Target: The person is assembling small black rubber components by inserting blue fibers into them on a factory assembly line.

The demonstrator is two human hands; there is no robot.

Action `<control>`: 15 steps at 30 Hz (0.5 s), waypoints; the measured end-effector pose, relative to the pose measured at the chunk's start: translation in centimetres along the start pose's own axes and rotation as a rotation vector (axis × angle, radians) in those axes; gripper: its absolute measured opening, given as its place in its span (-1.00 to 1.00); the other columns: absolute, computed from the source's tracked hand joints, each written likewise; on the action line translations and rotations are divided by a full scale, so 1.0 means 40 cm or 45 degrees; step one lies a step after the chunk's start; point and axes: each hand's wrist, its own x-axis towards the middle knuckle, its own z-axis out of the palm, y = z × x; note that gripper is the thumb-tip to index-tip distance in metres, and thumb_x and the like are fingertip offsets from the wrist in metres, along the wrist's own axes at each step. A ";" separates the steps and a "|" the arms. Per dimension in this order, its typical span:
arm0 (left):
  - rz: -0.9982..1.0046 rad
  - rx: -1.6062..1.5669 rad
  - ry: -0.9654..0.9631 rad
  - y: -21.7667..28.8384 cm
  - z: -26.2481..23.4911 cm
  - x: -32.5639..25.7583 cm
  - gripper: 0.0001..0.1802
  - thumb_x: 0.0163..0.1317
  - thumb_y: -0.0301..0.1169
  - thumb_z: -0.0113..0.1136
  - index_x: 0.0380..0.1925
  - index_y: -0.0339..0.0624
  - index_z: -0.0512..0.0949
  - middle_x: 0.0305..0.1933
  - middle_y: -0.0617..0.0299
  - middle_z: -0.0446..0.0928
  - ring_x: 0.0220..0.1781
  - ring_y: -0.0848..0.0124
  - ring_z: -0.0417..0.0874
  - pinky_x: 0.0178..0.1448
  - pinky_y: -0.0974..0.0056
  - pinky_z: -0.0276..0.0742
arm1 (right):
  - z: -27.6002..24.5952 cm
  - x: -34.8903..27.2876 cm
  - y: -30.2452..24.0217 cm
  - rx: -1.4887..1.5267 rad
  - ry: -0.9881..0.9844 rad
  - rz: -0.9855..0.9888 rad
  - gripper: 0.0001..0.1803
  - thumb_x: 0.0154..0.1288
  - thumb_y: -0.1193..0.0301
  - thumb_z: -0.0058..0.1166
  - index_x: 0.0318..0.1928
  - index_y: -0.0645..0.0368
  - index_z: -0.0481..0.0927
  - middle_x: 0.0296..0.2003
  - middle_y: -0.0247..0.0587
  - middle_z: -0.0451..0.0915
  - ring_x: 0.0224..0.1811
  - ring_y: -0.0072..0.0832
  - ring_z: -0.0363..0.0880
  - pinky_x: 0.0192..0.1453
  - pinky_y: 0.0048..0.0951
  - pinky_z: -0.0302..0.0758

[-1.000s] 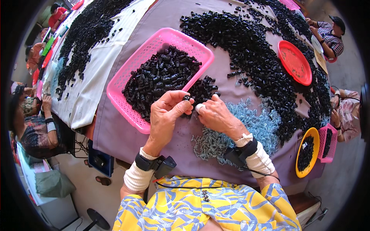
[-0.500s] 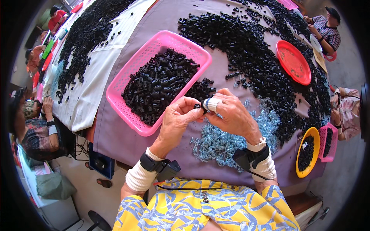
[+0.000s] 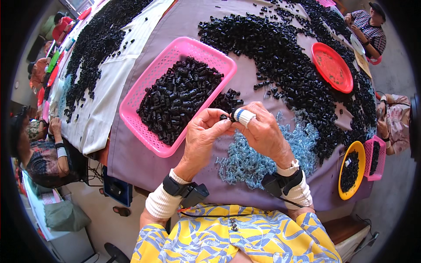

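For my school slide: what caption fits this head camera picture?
Two hands pinch a small black part beside a pink basket.

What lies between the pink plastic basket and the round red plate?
A broad heap of small black plastic parts on the purple cloth, between pink basket and red plate; head view.

A basket sits on the table toward its left, filled with small parts. Just right of it, near the front edge, both hands meet above a heap of small springs. Behind them spreads a wide pile of parts, with a round plate at its right. A bowl sits at the front right corner.
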 end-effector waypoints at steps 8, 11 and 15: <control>0.074 0.009 -0.032 -0.005 -0.006 -0.003 -0.80 0.20 -0.54 0.22 -0.18 -0.31 0.51 -0.27 0.18 0.62 -0.29 0.47 0.66 -0.12 0.37 0.62 | -0.008 0.007 -0.018 -0.040 -0.033 0.053 -0.86 0.00 0.56 0.17 -0.44 0.28 0.45 -0.49 -0.10 0.48 -0.34 -0.15 0.50 -0.19 -0.21 0.43; 0.067 0.027 -0.040 -0.009 -0.004 0.000 -0.81 0.20 -0.55 0.21 -0.18 -0.30 0.51 -0.27 0.19 0.62 -0.29 0.48 0.66 -0.12 0.37 0.62 | -0.011 0.002 -0.014 -0.017 -0.061 0.085 -0.89 0.03 0.58 0.13 -0.44 0.27 0.46 -0.49 -0.09 0.47 -0.35 -0.13 0.49 -0.20 -0.21 0.42; 0.085 0.027 -0.051 -0.008 -0.004 0.000 -0.82 0.20 -0.55 0.20 -0.19 -0.31 0.51 -0.27 0.19 0.62 -0.28 0.48 0.65 -0.12 0.37 0.62 | -0.010 -0.002 -0.011 0.075 -0.096 0.125 -0.94 0.08 0.58 0.07 -0.43 0.26 0.46 -0.47 -0.08 0.47 -0.33 -0.10 0.48 -0.20 -0.20 0.41</control>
